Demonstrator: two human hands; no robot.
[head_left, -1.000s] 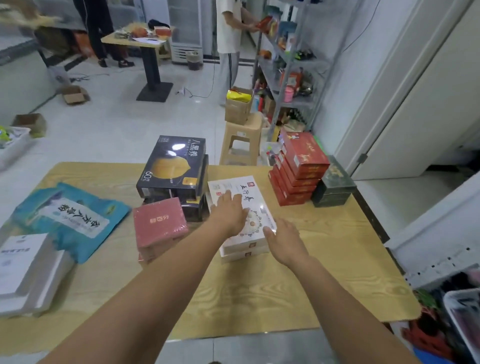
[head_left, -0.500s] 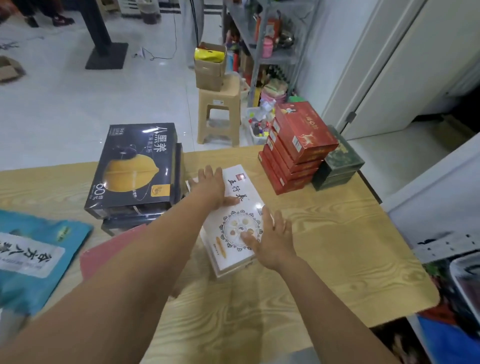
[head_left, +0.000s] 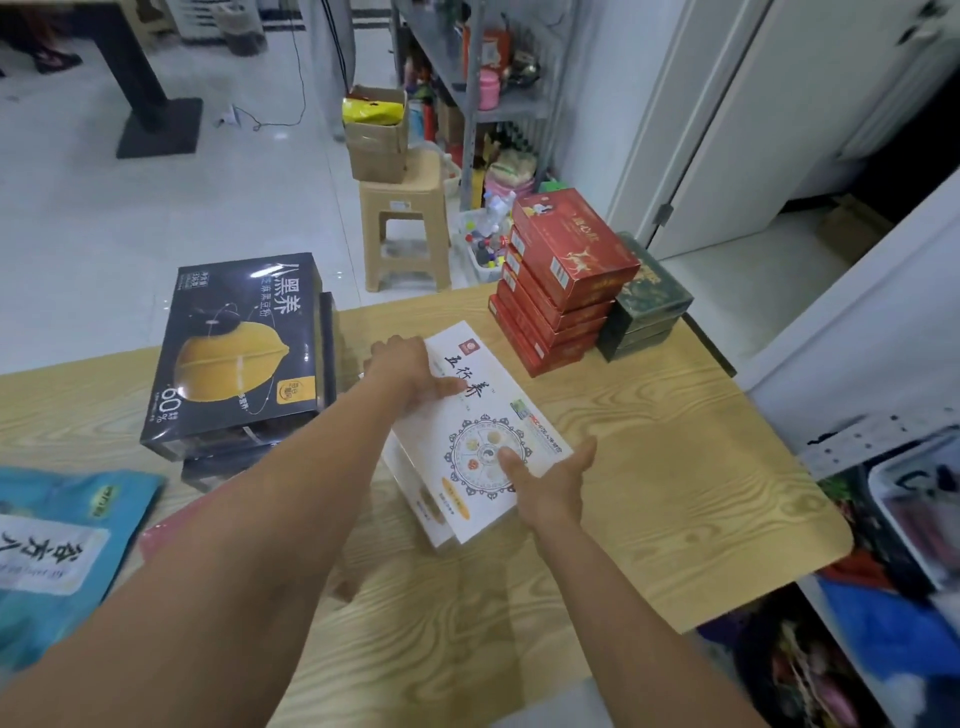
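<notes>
Beside red box stack (head_left: 561, 280): left hand (head_left: 410, 371) and right hand (head_left: 550, 486) grip white box (head_left: 488, 415) by opposite ends, probably for a level lift.

1. setting: a small shop's stock or packing room.
2. wooden table (head_left: 675, 467) bearing sealed retail goods in multiples: a stack of identical red boxes (head_left: 566, 260), dark green boxes (head_left: 649, 306) just beside it, black boxes (head_left: 244, 353), a white box (head_left: 488, 410), a blue pouch (head_left: 62, 545).
3. metal shelving (head_left: 514, 111) by the far wall, crowded with bottles and packets.
4. open cardboard carton (head_left: 376, 150) on a plastic stool (head_left: 405, 208); pale tiled floor (head_left: 156, 234); storage bin (head_left: 914, 509) at the right edge.
</notes>
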